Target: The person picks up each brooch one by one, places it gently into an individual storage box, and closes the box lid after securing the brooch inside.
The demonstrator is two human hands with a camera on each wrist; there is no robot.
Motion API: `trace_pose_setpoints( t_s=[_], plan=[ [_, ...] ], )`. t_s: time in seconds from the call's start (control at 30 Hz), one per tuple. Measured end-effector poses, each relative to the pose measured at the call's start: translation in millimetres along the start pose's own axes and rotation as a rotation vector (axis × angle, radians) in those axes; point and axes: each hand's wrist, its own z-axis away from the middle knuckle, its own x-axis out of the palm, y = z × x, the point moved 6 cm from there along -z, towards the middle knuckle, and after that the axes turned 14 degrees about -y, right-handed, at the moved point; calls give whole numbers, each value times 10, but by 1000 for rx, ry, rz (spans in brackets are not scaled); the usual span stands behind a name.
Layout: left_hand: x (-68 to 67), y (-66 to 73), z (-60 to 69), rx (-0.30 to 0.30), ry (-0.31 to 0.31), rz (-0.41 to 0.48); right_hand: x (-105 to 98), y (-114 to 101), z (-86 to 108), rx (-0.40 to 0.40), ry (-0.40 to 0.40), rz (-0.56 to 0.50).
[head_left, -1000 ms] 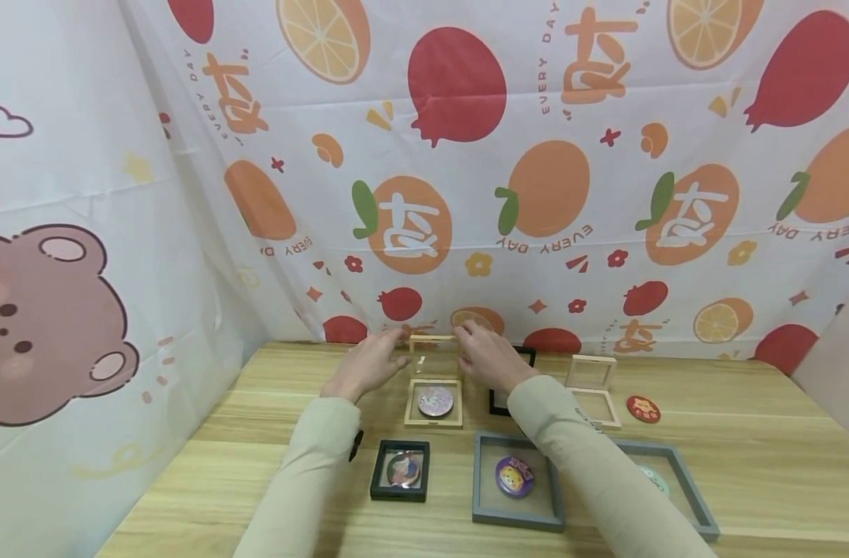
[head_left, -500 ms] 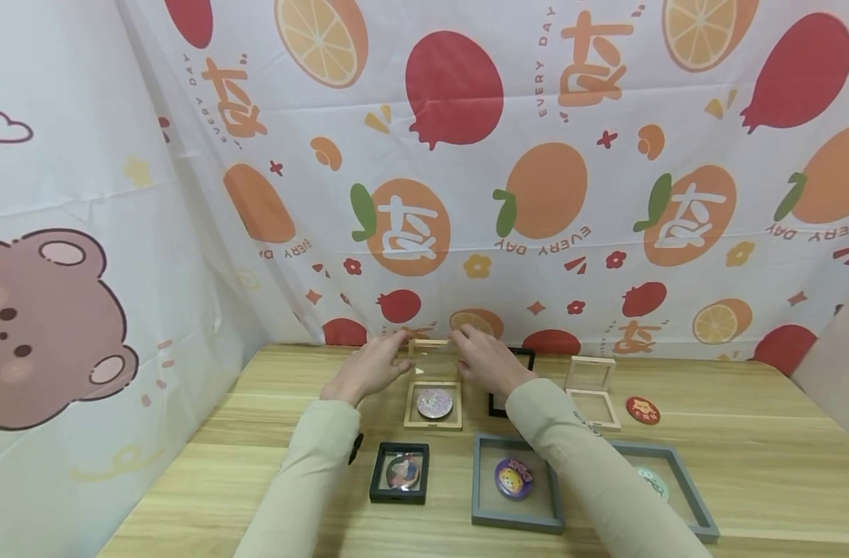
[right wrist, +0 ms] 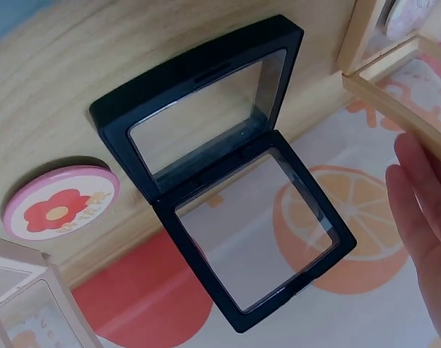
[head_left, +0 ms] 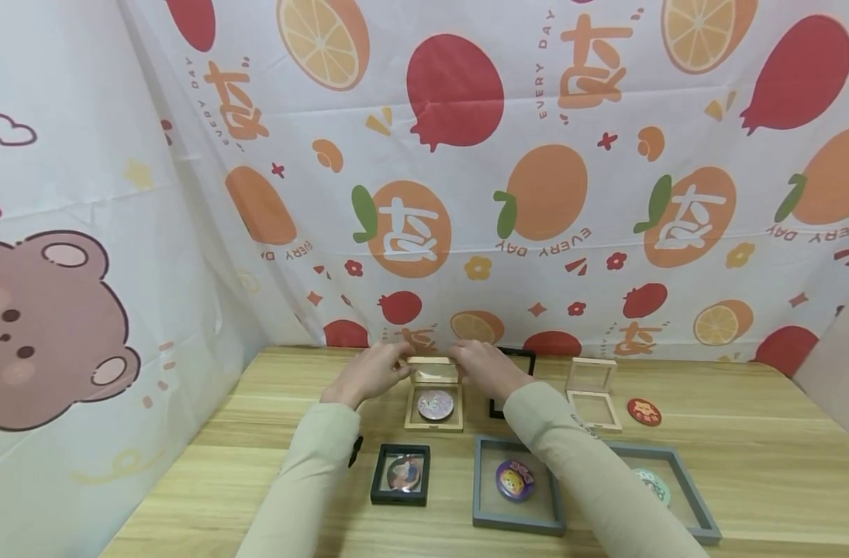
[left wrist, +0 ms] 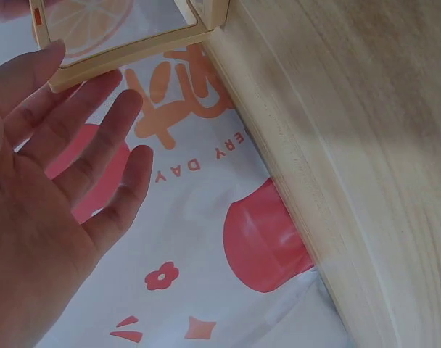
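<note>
The lilac round badge (head_left: pixel 435 404) is seated in the wooden frame (head_left: pixel 434 426), lid (head_left: pixel 433 360) closure outstanding above it: left hand (head_left: pixel 374 372) pinches lid, right hand's (head_left: pixel 490 366) fingers' grip cannot be told.

The 2 arms stretch forward — the left forearm (head_left: pixel 295 473) slanting in from 7 o'clock and aimed at 1, the right forearm (head_left: pixel 591 465) slanting in from 5 and aimed at 11. The left hand (head_left: pixel 368 372) bends inward toward 2 o'clock, the right hand (head_left: pixel 488 366) toward 10, with a gap between them. In the left wrist view the left palm (left wrist: pixel 39 254) faces the camera, thumb (left wrist: pixel 28 71) and forefinger (left wrist: pixel 30 116) in a pinch, the other 3 fingers (left wrist: pixel 122 199) fanned loosely toward 1 o'clock. In the right wrist view the right fingers (right wrist: pixel 407 206) point nearly straight toward 11 — the thumb hidden.
</note>
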Motion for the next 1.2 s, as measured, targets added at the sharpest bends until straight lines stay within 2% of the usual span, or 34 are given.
trace_pose_setpoints(
  t_s=[0.23, 0.37, 0.53, 0.63, 0.77, 1.0, 1.1, 1.2],
  plan=[
    [29, 6, -12, 46, -50, 16, 27, 16, -13, -31, -80, -101],
    [77, -6, -12, 33, -137, 48, 51, 34, -9, -8, -161, -196],
    [151, -44, 14, -18, -249, 144, 115, 74, 4, 52, -291, -315],
    [184, -65, 34, -47, -291, 192, 142, 73, 12, 49, -349, -330],
    [191, -71, 45, -81, -321, 207, 157, 66, 30, 41, -401, -348],
    [165, -31, 42, -105, -371, 148, 204, 113, 35, 86, -457, -387],
    [155, -23, 56, -128, -380, 158, 220, 125, 14, 102, -491, -379],
    [172, -4, 65, -125, -391, 161, 240, 146, 2, 139, -538, -369]
  ],
)
